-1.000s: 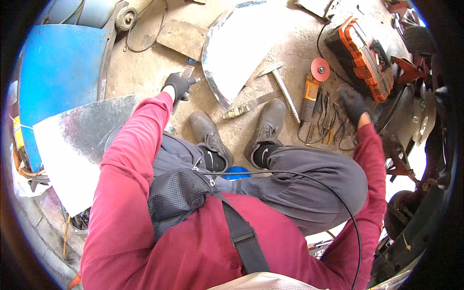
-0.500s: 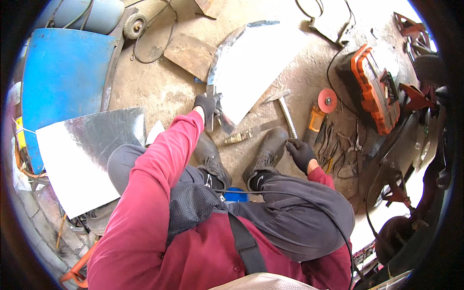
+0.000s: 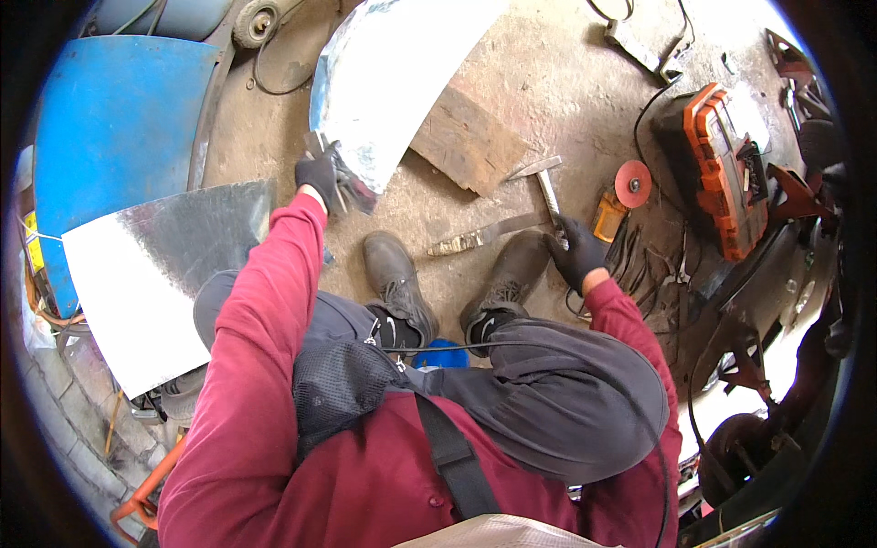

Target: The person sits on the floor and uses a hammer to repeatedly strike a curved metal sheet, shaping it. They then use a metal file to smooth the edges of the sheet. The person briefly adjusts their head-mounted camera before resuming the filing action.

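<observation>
The right hand (image 3: 577, 254)'s fingers curl around the lower handle of the hammer (image 3: 549, 194), to the right of the wooden board (image 3: 468, 142); the left hand (image 3: 317, 173)'s are closed around a flat metal piece (image 3: 315, 143) at the near tip of the curved metal sheet (image 3: 393, 82), left of the board. Both forearms reach forward, spread apart. The step seems to be grasping the hammer; raising it would call for a firmer wrap.
</observation>
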Available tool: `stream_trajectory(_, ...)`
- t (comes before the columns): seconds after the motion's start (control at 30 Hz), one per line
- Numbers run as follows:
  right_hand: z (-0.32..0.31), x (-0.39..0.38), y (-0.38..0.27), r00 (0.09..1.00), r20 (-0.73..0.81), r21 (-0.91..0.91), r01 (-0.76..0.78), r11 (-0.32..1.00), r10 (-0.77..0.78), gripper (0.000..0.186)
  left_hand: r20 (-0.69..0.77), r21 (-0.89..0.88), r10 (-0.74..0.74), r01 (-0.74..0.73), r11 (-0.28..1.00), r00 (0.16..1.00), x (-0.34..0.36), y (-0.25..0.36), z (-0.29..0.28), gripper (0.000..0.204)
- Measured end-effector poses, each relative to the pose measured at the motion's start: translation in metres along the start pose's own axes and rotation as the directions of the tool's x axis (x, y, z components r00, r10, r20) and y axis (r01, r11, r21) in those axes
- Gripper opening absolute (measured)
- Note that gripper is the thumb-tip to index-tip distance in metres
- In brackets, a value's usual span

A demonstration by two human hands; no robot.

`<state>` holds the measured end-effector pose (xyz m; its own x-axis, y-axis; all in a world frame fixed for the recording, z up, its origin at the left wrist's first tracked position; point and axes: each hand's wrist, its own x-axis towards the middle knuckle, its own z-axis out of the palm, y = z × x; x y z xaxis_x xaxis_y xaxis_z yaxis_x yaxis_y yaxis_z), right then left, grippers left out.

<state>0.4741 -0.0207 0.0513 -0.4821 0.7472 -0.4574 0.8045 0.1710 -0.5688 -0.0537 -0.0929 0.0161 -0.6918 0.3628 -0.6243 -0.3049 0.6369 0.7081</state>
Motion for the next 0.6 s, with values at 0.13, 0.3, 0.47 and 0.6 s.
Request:
stream_trajectory(0.13,-0.024,0.061,-0.028,0.983,0.069,-0.260,0.180,0.949,-0.168,0.081,0.012,0.071,-0.110,0.109,0.992,0.994,-0.044,-0.048,0.025,0.041)
stream_trajectory(0.3,-0.012,0.135,-0.045,0.957,0.112,-0.549,0.283,0.786,-0.266,0.115,0.145,0.115,-0.372,0.358,0.927,0.917,-0.083,-0.070,0.049,0.058)
stream_trajectory(0.47,0.022,0.156,-0.037,0.958,0.081,-0.466,0.282,0.839,-0.277,0.114,0.143,0.212,-0.439,0.406,0.889,0.887,-0.083,-0.073,0.060,0.063)
stream_trajectory(0.6,0.042,0.148,-0.045,0.961,0.005,-0.551,0.233,0.802,-0.276,0.105,0.167,0.227,-0.430,0.390,0.892,0.887,-0.079,-0.078,0.061,0.062)
